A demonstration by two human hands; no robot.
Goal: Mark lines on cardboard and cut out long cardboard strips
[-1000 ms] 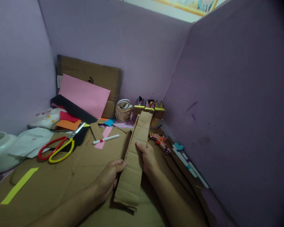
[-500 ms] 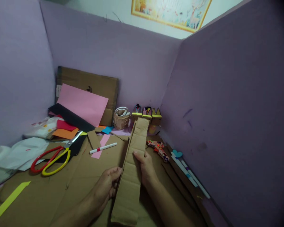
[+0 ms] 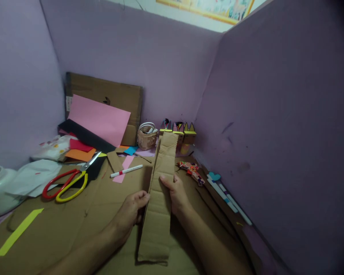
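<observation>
A long brown cardboard strip (image 3: 159, 198) runs from near my body toward the back wall, held lengthwise above the cardboard-covered table (image 3: 68, 225). My left hand (image 3: 131, 213) grips its left edge near the middle, fingers curled. My right hand (image 3: 175, 193) holds the right edge, thumb laid across the top face. The strip's far end reaches toward small decorated cardboard boxes (image 3: 178, 131) at the back.
Red-and-yellow scissors (image 3: 68, 179), a white marker (image 3: 126, 170), pink paper (image 3: 99, 120) leaning on a cardboard sheet, coloured paper scraps and a small basket (image 3: 146, 137) lie at left and back. A patterned glue gun (image 3: 192, 170) and glue sticks (image 3: 227, 200) lie right. Purple walls enclose three sides.
The view has shifted slightly down and left. Both hands keep the same hold on the strip, which has swung a little straighter toward the back.
</observation>
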